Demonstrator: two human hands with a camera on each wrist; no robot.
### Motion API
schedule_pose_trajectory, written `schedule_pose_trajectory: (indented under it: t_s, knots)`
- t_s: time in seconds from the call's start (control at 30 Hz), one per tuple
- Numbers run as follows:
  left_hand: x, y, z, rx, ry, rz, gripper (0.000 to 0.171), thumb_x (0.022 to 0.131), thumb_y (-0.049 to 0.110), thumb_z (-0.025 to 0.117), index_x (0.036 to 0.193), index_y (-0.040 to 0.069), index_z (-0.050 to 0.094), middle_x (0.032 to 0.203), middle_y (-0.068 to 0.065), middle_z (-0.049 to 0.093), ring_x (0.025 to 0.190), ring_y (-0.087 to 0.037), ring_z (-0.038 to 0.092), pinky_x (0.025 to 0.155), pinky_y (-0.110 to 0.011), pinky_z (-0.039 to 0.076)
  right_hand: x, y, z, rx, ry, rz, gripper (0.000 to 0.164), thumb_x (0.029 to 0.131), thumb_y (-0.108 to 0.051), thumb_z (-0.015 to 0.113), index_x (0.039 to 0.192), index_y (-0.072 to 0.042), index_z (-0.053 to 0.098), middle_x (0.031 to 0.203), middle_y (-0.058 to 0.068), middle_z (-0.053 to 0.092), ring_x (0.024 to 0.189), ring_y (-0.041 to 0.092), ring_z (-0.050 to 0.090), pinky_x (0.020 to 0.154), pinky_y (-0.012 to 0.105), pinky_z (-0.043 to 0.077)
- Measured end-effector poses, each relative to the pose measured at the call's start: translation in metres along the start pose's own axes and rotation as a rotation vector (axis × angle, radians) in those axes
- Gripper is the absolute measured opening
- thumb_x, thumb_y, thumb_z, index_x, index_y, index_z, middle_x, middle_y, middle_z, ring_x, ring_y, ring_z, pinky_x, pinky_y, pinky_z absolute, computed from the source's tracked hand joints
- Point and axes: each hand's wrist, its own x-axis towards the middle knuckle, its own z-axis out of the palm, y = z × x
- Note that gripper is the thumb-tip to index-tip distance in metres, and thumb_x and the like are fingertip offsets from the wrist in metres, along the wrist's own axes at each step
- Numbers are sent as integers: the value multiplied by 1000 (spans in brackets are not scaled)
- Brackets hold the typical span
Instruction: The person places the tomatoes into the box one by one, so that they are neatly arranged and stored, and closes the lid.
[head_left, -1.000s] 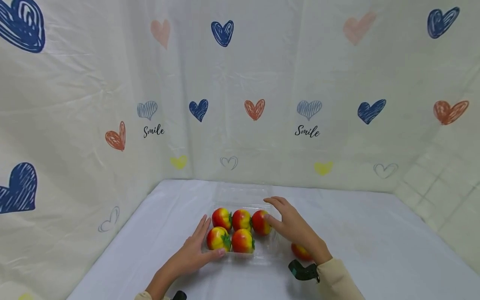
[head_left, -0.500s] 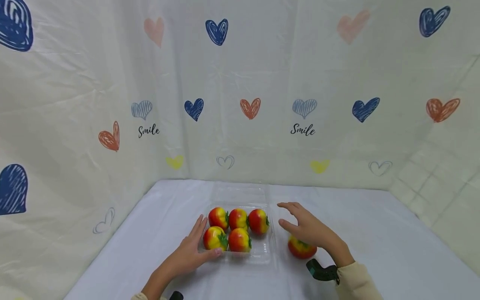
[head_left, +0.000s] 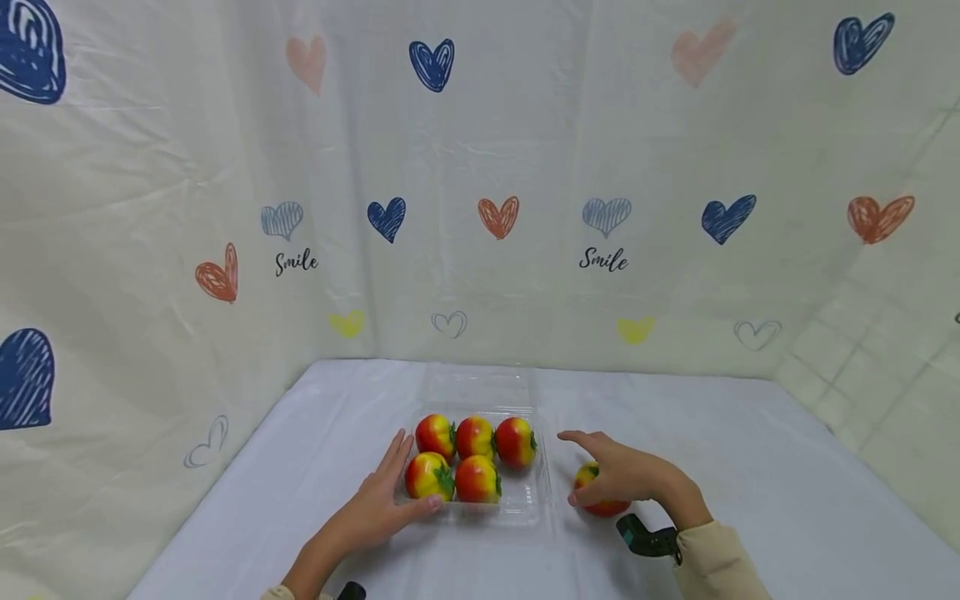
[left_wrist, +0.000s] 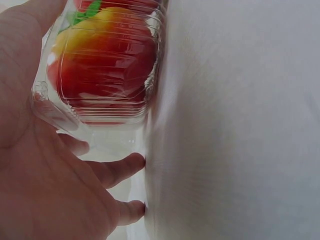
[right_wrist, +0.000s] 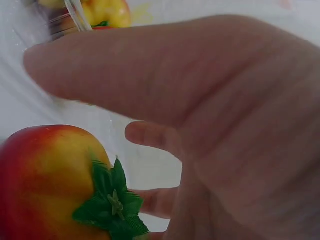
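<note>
A clear plastic clamshell box (head_left: 521,508) with its lid folded back holds several red-and-yellow fruits (head_left: 477,479), persimmon-like with green leafy tops. My left hand (head_left: 375,504) rests along the box's left side, thumb at the front rim. In the left wrist view, fingertips (left_wrist: 134,161) reach down to the tabletop, apart from each other. To the right of the box, one more such fruit (right_wrist: 50,180) sits on the table. Over it is my right hand (head_left: 633,475), thumb and fingers spread; the hand partly hides it in the head view.
A white cloth covers the table (head_left: 690,433). The clear lid (head_left: 476,385) lies toward the back, behind the fruits. A pale curtain (head_left: 540,150) printed with hearts and "Smile" stands behind and to the left.
My right hand has moved away from the back-right fruit in the box, rightward and then down over the loose fruit. My left hand stays at the box.
</note>
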Motion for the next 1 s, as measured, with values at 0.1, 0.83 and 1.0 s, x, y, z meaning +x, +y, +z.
schedule_pose_trajectory:
  t_s: [0.1,0.83,1.0]
  knots:
    - [0,0,0,2,4,2,116,89,69,74,173,13,17,180,-13,6,156,-53,24,112,-84,23,0,-1,2,-23,-12,51,92,81,-23,91,161,-18,45,148,21,46,109,28,56,91,57,60]
    - [-1,-1,2,-10,5,-18,115,89,70,73,174,16,18,180,-12,6,153,-57,27,108,-86,27,5,6,-4,-25,133,-33,55,85,-17,88,130,-3,59,109,9,58,95,24,57,83,42,61]
    - [2,-3,3,-8,6,-9,115,89,72,73,174,16,18,180,-11,6,155,-55,25,111,-85,26,3,2,-11,11,207,-98,58,88,-27,88,132,-2,59,107,5,64,96,24,60,79,41,63]
